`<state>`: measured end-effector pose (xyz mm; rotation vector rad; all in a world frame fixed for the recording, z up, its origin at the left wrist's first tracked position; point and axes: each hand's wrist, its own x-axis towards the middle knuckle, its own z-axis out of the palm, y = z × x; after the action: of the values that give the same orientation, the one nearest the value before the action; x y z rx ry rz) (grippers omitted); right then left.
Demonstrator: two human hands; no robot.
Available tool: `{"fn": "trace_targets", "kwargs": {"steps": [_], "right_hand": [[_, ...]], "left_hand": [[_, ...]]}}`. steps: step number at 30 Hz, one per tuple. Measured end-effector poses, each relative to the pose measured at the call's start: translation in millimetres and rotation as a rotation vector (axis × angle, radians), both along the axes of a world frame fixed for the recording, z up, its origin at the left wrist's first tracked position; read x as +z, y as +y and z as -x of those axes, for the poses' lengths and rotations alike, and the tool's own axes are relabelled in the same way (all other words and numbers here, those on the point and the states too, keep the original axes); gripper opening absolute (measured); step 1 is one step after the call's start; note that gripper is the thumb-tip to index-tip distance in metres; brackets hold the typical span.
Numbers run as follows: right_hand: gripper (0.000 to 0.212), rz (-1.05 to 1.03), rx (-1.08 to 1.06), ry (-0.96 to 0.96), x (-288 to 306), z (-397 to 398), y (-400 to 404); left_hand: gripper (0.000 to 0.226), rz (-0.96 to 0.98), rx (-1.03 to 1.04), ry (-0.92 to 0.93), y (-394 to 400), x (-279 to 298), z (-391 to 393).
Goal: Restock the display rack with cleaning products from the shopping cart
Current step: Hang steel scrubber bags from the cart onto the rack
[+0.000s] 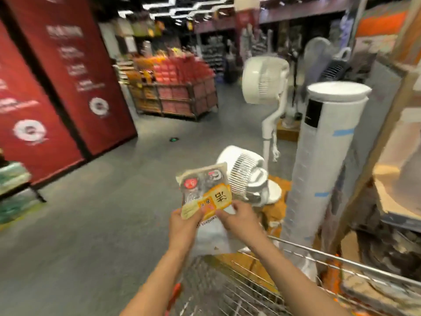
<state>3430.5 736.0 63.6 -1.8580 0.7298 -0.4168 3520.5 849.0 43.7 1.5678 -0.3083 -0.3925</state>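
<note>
A: What's in hand?

B: A flat packet [204,191], yellow and grey, held up at lower centre of the frame above the cart [227,290]. The left hand [183,224] pinches its lower left corner, thumb curled over the front. The right hand [241,218] has its fingertips on the lower right edge; I judge that a light pinch, though blur makes it hard to be sure.

A: Anything else there?

B: A white bag [210,238] hangs just behind the hands, below the packet. I can't tell which hand carries it.

A: And the rack?

B: Not clearly seen. Wooden shelving [391,179] runs along the right edge, and a tower fan [323,160] and a small fan [246,179] stand between it and the cart. Far back, upper centre, there's a bin of red goods [177,87].

A: What could go wrong?

B: The packet is held by corners only, so it could slip and drop to the floor [91,213] or into the cart if either pinch loosens. A reach to the right could knock the tower fan, which stands just beside the cart. And with the whole view smeared, the label is unreadable; it might get shelved in the wrong spot.
</note>
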Motion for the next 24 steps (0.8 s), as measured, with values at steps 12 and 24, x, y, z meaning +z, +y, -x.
{"fn": "trace_targets", "kwargs": {"steps": [12, 24], "right_hand": [[0.010, 0.053, 0.767, -0.597, 161, -101, 283], [0.015, -0.085, 1.373, -1.028, 263, -50, 541]], "left_hand": [[0.023, 0.295, 0.538, -0.239, 323, 183, -9], [0.051, 0.346, 1.022, -0.612, 559, 291, 142]]}}
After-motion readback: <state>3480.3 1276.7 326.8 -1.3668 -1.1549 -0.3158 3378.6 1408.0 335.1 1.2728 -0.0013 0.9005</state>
